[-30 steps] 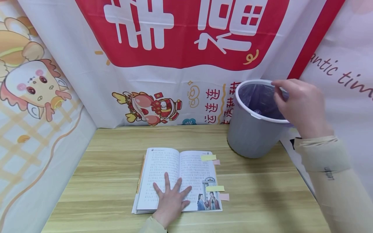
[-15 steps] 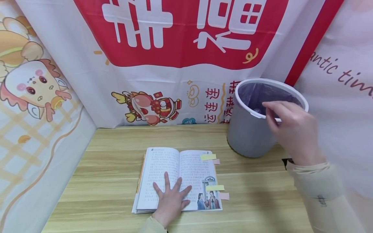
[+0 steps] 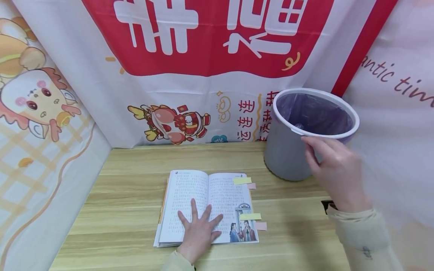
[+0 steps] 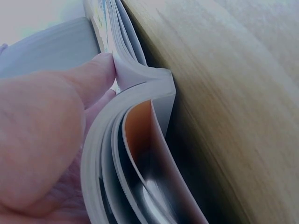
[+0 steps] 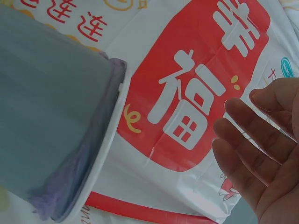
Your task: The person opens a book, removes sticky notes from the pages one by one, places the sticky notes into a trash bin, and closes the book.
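Since a second ago, the right hand (image 3: 333, 171) has dropped from above the bin's mouth to a spot in front of its near wall, low over the bench, while the left hand has stayed put on the book. Its fingers (image 5: 254, 140) are straight and a little spread, holding nothing; whether they touch the bin cannot be told. The left hand (image 3: 200, 231) lies flat with fingers fanned wide, pressing down the open book (image 3: 207, 205) near its lower edge.

The book lies open at the middle of the bench, spine running away from the person, text pages facing up, a small colour picture at the lower right corner. Yellow and pink sticky tabs (image 3: 250, 217) jut from its right edge. Its soft pages bow upward at the edge.

The bin (image 3: 288, 154) is round grey plastic with a white rim and a purple liner, standing upright at the bench's back right. The bench (image 3: 129, 188) is pale wood grain, with printed red and white cloth (image 3: 203, 45) hung behind.
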`<act>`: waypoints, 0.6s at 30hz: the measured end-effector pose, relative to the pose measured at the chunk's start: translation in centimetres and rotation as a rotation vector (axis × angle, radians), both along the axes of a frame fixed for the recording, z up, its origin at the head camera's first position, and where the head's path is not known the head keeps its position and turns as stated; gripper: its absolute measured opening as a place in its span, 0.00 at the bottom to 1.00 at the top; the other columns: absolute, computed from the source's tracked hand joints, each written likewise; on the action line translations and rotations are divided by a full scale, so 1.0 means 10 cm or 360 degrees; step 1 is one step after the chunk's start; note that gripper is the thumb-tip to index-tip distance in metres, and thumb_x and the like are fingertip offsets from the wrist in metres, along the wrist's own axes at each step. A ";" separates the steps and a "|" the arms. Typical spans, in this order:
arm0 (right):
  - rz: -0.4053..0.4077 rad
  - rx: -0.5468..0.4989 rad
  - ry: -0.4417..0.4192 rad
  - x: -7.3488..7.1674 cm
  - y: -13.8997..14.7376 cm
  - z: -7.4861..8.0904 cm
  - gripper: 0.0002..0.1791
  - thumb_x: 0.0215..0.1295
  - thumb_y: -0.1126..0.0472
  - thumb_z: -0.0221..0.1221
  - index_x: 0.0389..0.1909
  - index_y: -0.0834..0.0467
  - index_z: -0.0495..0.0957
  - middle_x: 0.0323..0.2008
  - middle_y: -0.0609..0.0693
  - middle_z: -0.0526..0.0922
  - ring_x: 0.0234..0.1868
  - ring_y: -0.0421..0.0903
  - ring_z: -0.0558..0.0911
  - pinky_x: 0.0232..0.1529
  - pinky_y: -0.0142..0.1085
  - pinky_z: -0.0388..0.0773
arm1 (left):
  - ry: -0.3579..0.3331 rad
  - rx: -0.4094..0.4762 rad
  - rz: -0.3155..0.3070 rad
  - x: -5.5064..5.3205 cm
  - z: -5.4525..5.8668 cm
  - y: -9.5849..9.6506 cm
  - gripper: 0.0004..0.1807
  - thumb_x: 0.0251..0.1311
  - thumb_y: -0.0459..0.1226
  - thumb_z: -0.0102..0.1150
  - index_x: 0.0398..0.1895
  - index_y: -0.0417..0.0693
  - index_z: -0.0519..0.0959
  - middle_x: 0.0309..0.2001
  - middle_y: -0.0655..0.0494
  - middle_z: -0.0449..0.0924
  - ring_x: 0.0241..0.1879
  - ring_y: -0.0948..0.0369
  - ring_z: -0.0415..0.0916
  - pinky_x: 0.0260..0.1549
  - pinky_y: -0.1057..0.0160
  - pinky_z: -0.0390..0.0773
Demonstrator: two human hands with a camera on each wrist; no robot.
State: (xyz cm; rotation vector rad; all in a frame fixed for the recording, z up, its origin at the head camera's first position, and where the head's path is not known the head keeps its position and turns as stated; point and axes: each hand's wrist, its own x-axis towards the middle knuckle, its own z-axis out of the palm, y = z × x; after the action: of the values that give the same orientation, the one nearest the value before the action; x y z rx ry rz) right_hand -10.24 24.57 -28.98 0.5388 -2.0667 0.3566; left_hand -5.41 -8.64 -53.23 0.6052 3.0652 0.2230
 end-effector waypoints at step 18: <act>0.0046 -0.0049 -0.0082 0.11 -0.04 -0.57 0.13 0.63 0.63 0.55 0.42 0.60 0.87 0.37 0.54 0.88 0.35 0.55 0.86 0.34 0.48 0.81 | 0.0003 -0.0012 -0.0001 -0.01 0.01 0.01 0.27 0.60 0.60 0.58 0.64 0.73 0.76 0.71 0.48 0.65 0.70 0.24 0.34 0.48 0.13 0.32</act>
State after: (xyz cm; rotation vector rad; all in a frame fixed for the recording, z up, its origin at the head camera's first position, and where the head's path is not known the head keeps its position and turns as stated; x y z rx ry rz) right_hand -9.18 24.12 -34.73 0.5465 -2.1011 0.4225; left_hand -5.55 -8.56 -53.12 0.6068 3.0659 0.2110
